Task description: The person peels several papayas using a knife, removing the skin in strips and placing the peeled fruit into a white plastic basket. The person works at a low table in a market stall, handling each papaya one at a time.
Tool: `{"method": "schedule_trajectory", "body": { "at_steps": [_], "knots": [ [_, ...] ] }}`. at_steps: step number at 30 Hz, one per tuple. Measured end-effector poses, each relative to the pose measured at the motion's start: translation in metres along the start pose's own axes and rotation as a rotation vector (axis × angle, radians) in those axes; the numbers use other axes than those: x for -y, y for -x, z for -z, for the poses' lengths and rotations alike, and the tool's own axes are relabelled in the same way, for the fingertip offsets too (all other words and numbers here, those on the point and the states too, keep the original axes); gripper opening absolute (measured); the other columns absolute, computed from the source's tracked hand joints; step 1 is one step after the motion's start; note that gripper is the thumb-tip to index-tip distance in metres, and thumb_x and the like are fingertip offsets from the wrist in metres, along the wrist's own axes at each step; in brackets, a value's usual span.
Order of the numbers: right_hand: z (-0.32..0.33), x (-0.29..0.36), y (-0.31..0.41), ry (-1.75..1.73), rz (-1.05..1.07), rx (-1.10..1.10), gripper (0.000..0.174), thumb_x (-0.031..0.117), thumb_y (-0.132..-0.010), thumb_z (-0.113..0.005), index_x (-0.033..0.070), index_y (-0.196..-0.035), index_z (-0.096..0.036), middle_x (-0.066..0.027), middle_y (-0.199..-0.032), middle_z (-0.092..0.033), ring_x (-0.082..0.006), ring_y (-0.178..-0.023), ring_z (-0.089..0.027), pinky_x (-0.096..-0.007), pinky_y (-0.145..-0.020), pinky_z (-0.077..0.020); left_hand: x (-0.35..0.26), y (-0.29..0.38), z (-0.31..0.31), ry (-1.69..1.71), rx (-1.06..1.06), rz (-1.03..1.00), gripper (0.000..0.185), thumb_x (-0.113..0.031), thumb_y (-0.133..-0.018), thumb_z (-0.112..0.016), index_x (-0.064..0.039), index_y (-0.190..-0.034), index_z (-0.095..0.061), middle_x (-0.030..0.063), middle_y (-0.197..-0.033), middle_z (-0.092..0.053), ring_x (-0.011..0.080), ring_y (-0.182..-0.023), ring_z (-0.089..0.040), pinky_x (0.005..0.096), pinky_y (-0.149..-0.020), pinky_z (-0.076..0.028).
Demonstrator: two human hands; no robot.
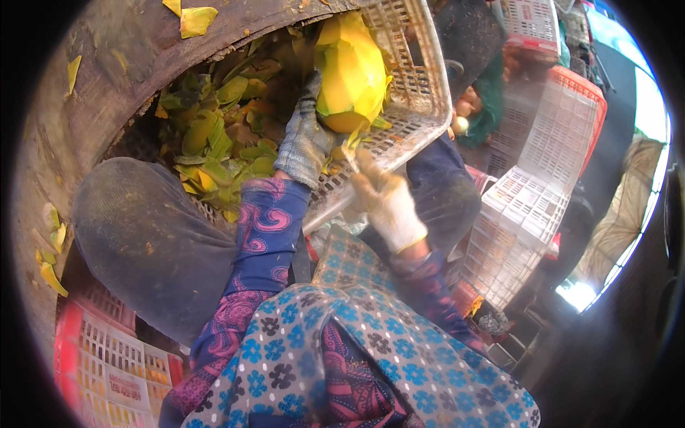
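A large yellow fruit, papaya-like and with faceted, mostly peeled sides (350,69), lies at the right end of a dirty white plastic crate (441,101). My left hand (306,134), in a grey knitted glove, grips the fruit along its left side. Close below the fruit's near end is my right hand (388,206), in a white glove stained yellow-brown. Its fingers close on a small pale tool (350,154), too blurred to name exactly, with yellow peel at it. Green and yellow peelings (214,134) pile up in the crate, left of my left hand.
A worn brown board with a curved edge (118,69) spans the far left, with peel scraps on it. My knees flank the crate. White-and-red plastic crates (115,369) stand at lower left, with more white crates (516,230) at right. A green net bag (484,115) lies beside round onion-like produce (466,104).
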State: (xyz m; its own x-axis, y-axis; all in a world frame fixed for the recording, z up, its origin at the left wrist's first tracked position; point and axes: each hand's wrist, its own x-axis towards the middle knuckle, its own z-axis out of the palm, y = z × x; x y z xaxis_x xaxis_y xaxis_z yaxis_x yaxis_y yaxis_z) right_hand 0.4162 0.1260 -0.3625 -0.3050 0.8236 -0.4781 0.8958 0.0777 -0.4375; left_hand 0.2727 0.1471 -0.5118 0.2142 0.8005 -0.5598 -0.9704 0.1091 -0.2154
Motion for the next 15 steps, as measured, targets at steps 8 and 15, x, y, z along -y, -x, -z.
{"method": "schedule_trajectory", "body": {
  "at_steps": [8, 15],
  "knots": [
    [0.049, 0.022, -0.099, 0.05, 0.075, -0.047, 0.036, 0.03, -0.099, -0.053, 0.007, -0.125, -0.063, -0.0155, -0.07, -0.063, -0.0171, -0.062, -0.061, -0.0332, -0.052, -0.0456, 0.002, -0.002, -0.005, -0.034, -0.04, -0.071, 0.061, -0.053, -0.094, -0.055, -0.011, -0.138, -0.051, 0.0141, -0.141, -0.054, 0.0378, -0.126, -0.054, 0.0701, -0.096, -0.045],
    [-0.01, 0.004, -0.001, -0.007, -0.126, 0.143, 0.049, 0.014, -0.097, -0.062, 0.013, -0.144, -0.052, -0.019, -0.134, -0.061, -0.0248, -0.103, -0.07, -0.0272, -0.08, -0.0563, -0.001, -0.002, 0.003, -0.098, -0.067, -0.149, 0.061, -0.052, -0.093, -0.057, -0.011, -0.137, -0.052, 0.0136, -0.139, -0.055, 0.0371, -0.124, -0.055, 0.0683, -0.095, -0.046]
  ]
}}
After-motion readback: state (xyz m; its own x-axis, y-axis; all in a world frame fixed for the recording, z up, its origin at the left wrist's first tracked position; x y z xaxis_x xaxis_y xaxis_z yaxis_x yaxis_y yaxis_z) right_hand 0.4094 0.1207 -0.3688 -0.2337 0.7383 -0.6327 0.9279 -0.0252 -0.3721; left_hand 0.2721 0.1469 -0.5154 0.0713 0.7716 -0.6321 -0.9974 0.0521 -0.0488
